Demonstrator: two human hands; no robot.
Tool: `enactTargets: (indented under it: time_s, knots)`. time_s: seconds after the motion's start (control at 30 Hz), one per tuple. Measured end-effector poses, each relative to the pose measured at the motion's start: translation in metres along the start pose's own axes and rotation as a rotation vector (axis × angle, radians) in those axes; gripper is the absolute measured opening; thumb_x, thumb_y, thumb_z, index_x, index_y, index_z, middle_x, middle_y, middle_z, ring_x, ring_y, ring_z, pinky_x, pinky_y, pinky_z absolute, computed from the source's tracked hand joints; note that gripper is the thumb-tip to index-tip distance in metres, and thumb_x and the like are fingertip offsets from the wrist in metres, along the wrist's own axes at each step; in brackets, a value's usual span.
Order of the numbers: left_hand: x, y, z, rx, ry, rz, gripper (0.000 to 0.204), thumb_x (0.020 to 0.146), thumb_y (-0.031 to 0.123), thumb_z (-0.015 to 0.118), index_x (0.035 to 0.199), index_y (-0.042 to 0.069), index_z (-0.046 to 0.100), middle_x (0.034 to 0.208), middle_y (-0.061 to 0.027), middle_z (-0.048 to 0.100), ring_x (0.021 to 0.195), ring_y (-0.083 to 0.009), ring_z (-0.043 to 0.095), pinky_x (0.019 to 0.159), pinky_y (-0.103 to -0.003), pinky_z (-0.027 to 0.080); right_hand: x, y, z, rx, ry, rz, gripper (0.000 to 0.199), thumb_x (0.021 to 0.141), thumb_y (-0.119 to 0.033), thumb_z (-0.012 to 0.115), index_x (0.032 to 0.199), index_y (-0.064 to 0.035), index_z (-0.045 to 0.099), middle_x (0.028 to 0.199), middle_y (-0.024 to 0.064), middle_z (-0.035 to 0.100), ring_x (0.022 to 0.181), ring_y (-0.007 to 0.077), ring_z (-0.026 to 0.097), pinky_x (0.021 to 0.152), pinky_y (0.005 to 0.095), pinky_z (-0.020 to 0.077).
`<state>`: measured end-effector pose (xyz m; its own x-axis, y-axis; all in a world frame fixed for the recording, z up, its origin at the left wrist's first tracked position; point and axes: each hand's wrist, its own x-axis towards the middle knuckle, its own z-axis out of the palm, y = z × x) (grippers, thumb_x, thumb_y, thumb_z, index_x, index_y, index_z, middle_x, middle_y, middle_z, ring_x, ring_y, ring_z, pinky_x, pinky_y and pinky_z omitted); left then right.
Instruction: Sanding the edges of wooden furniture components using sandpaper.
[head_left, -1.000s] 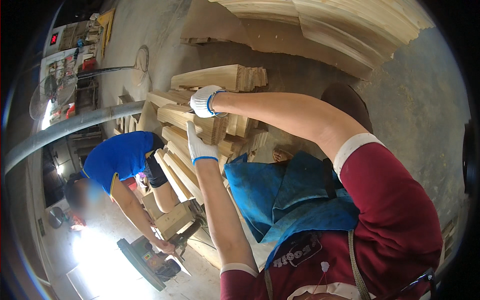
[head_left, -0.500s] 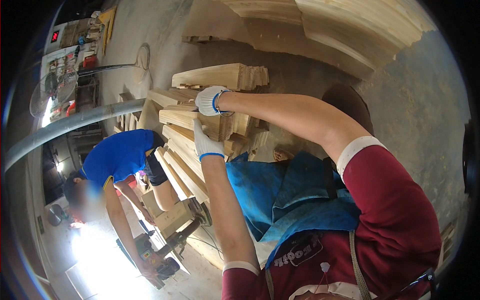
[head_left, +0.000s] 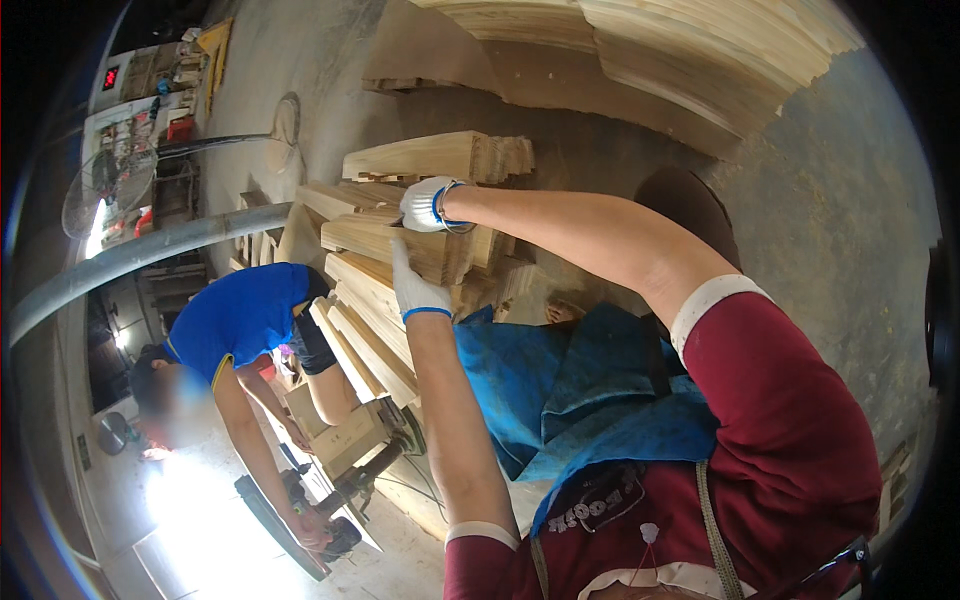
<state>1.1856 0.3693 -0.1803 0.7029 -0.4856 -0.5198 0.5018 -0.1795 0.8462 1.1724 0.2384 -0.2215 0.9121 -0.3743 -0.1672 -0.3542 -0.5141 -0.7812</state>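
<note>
Both my hands wear white knit gloves with blue cuffs and are at a stack of pale wooden boards (head_left: 360, 238). My right hand (head_left: 428, 205) is closed low over the top of a board. A small dark edge shows under its fingers, but I cannot make out what it is. Just nearer, my left hand (head_left: 415, 288) lies against the boards' side with its fingers stretched out toward the right hand. More boards (head_left: 350, 320) lean in a fanned row beside the left hand, and another bundle of boards (head_left: 420, 156) lies beyond the right.
At the left a co-worker in a blue shirt (head_left: 240, 315) bends over a machine (head_left: 325, 530). A grey curved pipe (head_left: 150, 258) and a standing fan (head_left: 110, 185) are behind. Large stacked boards (head_left: 680, 60) fill the far right. A blue apron (head_left: 570, 390) covers my lap.
Both my hands have shifted very slightly to the right along the boards. The co-worker's hand at the machine has moved slightly, and the machine part under it has turned.
</note>
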Motion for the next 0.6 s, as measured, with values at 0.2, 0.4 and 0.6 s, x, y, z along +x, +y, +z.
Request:
enactTargets:
  time_s: [0.2,0.4,0.6]
  knots:
    - [-0.027,0.002,0.008,0.011,-0.014,-0.030,0.055,0.096,0.044,0.045,0.135,0.005,0.043,0.135,-0.0129,0.049,0.123,-0.0303,0.048,0.101,-0.046,0.041,-0.023,-0.011,-0.013,-0.152,-0.022,-0.101,0.031,0.086,-0.023,0.047,0.092,-0.0037,0.071,0.094,0.0168,0.069,0.086,0.0344,0.066,0.075,0.0443,0.0513]
    - [-0.024,-0.014,0.012,-0.031,0.012,-0.050,0.057,0.093,0.048,0.051,0.132,0.007,0.047,0.131,-0.0122,0.052,0.120,-0.0304,0.050,0.100,-0.047,0.042,-0.028,0.008,-0.007,-0.154,0.003,-0.100,0.031,0.088,-0.026,0.047,0.098,-0.0071,0.069,0.099,0.0135,0.068,0.087,0.0334,0.065,0.076,0.0441,0.0519]
    - [-0.007,-0.017,0.006,-0.028,0.027,-0.096,0.062,0.090,0.053,0.053,0.135,0.011,0.045,0.133,-0.0124,0.050,0.121,-0.0315,0.048,0.100,-0.049,0.040,-0.028,0.032,-0.004,0.101,0.092,-0.109,0.043,0.092,-0.040,0.046,0.108,-0.0069,0.067,0.104,0.0168,0.067,0.091,0.0341,0.063,0.083,0.0439,0.0477]
